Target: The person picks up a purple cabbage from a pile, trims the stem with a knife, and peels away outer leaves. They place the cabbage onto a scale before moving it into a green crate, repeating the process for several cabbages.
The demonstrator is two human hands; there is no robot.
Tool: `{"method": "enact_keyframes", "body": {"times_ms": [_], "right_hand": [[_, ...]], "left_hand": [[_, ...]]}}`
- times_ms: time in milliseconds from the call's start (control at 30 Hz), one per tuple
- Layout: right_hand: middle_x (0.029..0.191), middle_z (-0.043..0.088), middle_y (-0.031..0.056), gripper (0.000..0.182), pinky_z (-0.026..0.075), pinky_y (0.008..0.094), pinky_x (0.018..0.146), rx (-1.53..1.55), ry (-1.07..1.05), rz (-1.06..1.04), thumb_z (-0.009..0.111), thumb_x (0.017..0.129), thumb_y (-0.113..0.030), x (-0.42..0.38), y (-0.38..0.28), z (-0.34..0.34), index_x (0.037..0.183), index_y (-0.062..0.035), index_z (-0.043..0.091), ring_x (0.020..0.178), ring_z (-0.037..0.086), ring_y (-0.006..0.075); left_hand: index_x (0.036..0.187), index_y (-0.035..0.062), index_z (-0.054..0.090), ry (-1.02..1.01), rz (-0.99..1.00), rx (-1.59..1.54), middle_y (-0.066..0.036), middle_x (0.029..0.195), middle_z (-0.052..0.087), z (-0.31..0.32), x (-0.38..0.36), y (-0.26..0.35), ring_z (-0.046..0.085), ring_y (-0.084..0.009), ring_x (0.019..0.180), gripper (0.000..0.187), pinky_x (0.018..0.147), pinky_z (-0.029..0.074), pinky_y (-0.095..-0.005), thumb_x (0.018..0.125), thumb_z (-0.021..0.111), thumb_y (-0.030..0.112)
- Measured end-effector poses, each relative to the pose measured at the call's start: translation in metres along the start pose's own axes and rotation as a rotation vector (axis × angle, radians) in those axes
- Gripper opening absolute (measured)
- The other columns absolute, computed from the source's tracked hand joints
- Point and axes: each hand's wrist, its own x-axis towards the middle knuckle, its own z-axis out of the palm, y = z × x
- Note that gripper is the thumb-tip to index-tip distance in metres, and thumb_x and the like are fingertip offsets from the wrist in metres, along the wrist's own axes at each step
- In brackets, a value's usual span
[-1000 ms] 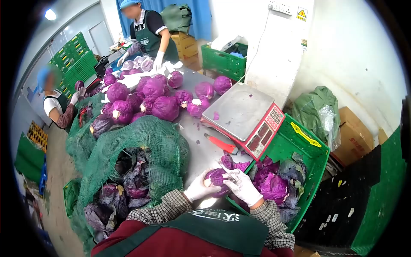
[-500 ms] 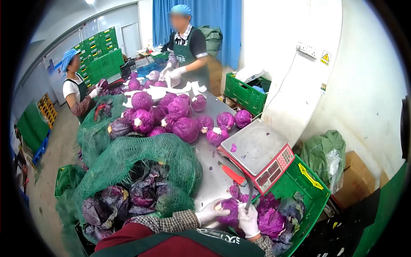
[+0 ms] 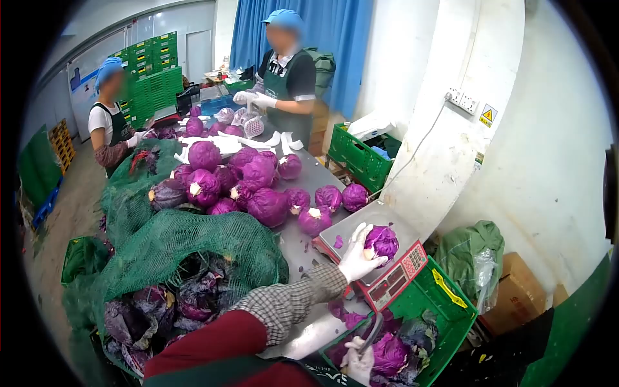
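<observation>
My gloved left hand [image 3: 358,257] grips a trimmed purple cabbage [image 3: 382,241] at the pan of a red digital scale [image 3: 398,278]; whether the cabbage rests on the pan cannot be made out. Low in the view, my gloved right hand [image 3: 358,362] is closed round a knife [image 3: 373,331] with a dark curved blade pointing up. Beneath that hand, a green crate [image 3: 449,330] holds purple cabbage leaves [image 3: 391,353] and trimmings. Loose purple leaf pieces [image 3: 348,315] lie on the metal table beside the scale.
Trimmed cabbages [image 3: 267,206] are heaped mid-table. Green mesh sacks [image 3: 213,235] with untrimmed cabbages [image 3: 132,322] stand at left. Two people in blue caps work at the far end, one handling white foam nets [image 3: 253,127]. A cardboard box [image 3: 516,287] and green bag [image 3: 469,251] sit by the wall.
My left hand has carried the cabbage from over the crate up to the scale pan. My right hand, still holding the knife, is lower. The camera view has shifted slightly.
</observation>
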Motion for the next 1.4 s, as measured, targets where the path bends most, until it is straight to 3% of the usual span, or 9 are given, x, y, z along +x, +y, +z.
{"method": "enact_keyframes", "body": {"times_ms": [200,500,700,833,933,1033,1200,1233,1400], "right_hand": [[0.081,0.063,0.0021,0.034,0.042,0.0199,0.056,0.037,-0.341,0.402,0.06,0.094,-0.021,-0.007,-0.012,-0.016,0.122,-0.0021,0.056,0.064,0.054,0.006],[0.078,0.063,0.0042,0.02,0.041,0.0213,0.051,0.029,-0.201,0.526,0.064,0.093,-0.02,-0.002,-0.004,-0.023,0.107,-0.0062,0.058,0.059,0.054,0.0073],[0.078,0.063,0.0042,0.019,0.041,0.023,0.049,0.05,-0.139,0.502,0.064,0.093,-0.024,-0.001,-0.001,-0.028,0.1,-0.0068,0.06,0.056,0.054,0.008],[0.076,0.063,0.0041,0.019,0.04,0.0233,0.049,0.065,-0.118,0.442,0.065,0.092,-0.024,-0.002,0.002,-0.028,0.097,-0.0073,0.06,0.056,0.055,0.0083],[0.076,0.064,0.0054,0.018,0.041,0.0232,0.048,0.102,-0.077,0.371,0.063,0.093,-0.019,-0.006,0.007,-0.031,0.104,-0.0039,0.06,0.054,0.055,0.0087],[0.078,0.063,0.0067,0.019,0.045,0.0255,0.046,0.13,-0.014,0.329,0.058,0.095,-0.015,-0.014,0.006,-0.037,0.11,-0.0023,0.059,0.053,0.055,0.0113],[0.074,0.063,0.0064,0.02,0.042,0.0237,0.045,0.204,0.149,0.288,0.059,0.093,-0.01,-0.022,0.011,-0.046,0.111,0.0,0.058,0.049,0.053,0.0093],[0.074,0.063,0.0063,0.02,0.042,0.0238,0.045,0.213,0.162,0.243,0.059,0.093,-0.01,-0.022,0.015,-0.049,0.111,-0.0002,0.058,0.049,0.053,0.0095],[0.073,0.061,0.0063,0.02,0.045,0.0261,0.044,0.278,0.34,0.063,0.058,0.094,-0.011,-0.024,0.013,-0.066,0.111,-0.001,0.056,0.047,0.052,0.0129]], "left_hand": [[0.145,-0.0018,0.027,-0.209,-0.113,0.148,-0.028,0.147,0.029,-0.018,0.024,-0.025,0.028,-0.0412,0.138,0.101,0.115,0.025,-0.0441,0.071,0.077,0.046],[0.143,-0.0074,0.03,-0.365,-0.184,0.128,-0.031,0.145,0.036,-0.061,0.022,-0.091,0.034,-0.0387,0.137,0.096,0.115,0.025,-0.0392,0.085,0.051,0.066],[0.142,-0.004,0.035,-0.177,-0.455,-0.467,-0.008,0.089,0.069,-0.048,-0.048,-0.045,0.066,-0.0161,0.087,0.064,0.084,0.049,-0.0282,0.097,0.053,0.037],[0.141,0.0048,0.041,-0.863,-0.332,-0.23,-0.009,0.09,0.07,-0.055,-0.123,0.028,0.067,-0.015,0.085,0.06,0.081,0.051,-0.0281,0.093,0.061,0.034],[0.128,0.0058,0.055,-0.778,-0.148,-0.107,-0.012,0.1,0.069,-0.035,-0.156,-0.014,0.066,-0.0194,0.093,0.049,0.084,0.052,-0.0322,0.091,0.062,0.037],[0.124,0.0029,0.056,-0.684,-0.465,-0.13,-0.015,0.107,0.067,-0.049,-0.13,-0.024,0.066,-0.0258,0.095,0.047,0.085,0.052,-0.0342,0.088,0.063,0.032],[0.126,-0.0015,0.046,-0.785,0.008,0.344,-0.028,0.13,0.045,-0.01,-0.145,-0.037,0.042,-0.0401,0.125,0.06,0.107,0.032,-0.0473,0.077,0.065,0.027],[0.128,-0.0019,0.045,-0.732,0.392,0.089,-0.028,0.129,0.047,0.017,-0.164,-0.059,0.045,-0.0389,0.123,0.06,0.105,0.035,-0.0464,0.08,0.065,0.027],[0.138,0.0016,0.044,-0.869,0.367,-0.205,-0.022,0.143,0.042,0.042,-0.175,0.0,0.039,-0.0334,0.134,0.055,0.111,0.033,-0.0406,0.091,0.062,0.023]]}}
